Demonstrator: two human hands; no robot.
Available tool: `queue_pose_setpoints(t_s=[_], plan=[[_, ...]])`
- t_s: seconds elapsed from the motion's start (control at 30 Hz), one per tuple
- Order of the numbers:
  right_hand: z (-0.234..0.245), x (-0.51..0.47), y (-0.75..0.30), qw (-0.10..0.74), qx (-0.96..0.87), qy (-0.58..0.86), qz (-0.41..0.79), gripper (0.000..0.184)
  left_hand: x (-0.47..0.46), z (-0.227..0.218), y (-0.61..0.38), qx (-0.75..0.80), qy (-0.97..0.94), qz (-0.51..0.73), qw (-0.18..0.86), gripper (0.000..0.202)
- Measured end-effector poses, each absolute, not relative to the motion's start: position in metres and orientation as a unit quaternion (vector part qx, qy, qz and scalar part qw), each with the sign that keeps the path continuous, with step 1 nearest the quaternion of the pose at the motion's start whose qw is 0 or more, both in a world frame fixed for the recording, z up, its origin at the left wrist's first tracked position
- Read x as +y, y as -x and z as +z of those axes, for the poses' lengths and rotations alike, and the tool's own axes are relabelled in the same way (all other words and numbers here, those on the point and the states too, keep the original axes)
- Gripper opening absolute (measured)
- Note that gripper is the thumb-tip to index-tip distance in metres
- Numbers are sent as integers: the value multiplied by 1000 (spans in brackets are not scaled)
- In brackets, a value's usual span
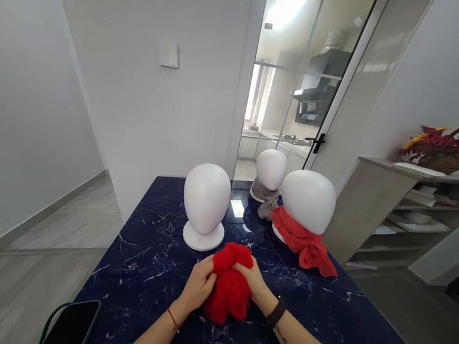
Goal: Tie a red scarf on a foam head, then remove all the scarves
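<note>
A bunched bright red scarf [230, 289] is held between my two hands, just above the front part of the dark blue marbled table [142, 273]. My left hand [200, 283] closes on the scarf's left side. On the other side, my right hand [254, 282] grips it, with the thumb lying over the cloth. Beyond my hands stands a bare white mannequin head [206, 198] on a round base. To the right, another mannequin head [310, 199] wears a coral red scarf [299, 239] tied round its neck. Behind that, a third head [271, 168] has a grey-brown scarf [264, 193] about its neck.
A phone [70, 327] with a green cord lies at the table's left front edge. The wall and a glass door [292, 90] with a black handle rise behind the table. At right, a shelf unit [407, 180] carries a basket of red leaves [445, 159].
</note>
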State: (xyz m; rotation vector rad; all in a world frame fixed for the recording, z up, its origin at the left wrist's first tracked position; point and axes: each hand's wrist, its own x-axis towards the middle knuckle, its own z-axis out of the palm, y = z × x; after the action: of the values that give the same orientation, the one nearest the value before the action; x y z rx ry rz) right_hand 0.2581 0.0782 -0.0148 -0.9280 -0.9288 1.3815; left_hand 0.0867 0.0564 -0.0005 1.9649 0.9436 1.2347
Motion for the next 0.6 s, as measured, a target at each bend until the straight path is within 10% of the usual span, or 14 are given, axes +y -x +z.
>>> queue_pose_setpoints(t_s=[0.2,0.33,0.6], plan=[[-4,100,-303,633,-275,404,600,31,80,-21,-64,544,-575,593,148,25],[-12,116,-328,660,-323,500,459,37,106,-26,-59,640,-546,530,101,71],[-20,94,-307,367,-677,625,128,86,141,-16,-84,714,-534,447,74,104]])
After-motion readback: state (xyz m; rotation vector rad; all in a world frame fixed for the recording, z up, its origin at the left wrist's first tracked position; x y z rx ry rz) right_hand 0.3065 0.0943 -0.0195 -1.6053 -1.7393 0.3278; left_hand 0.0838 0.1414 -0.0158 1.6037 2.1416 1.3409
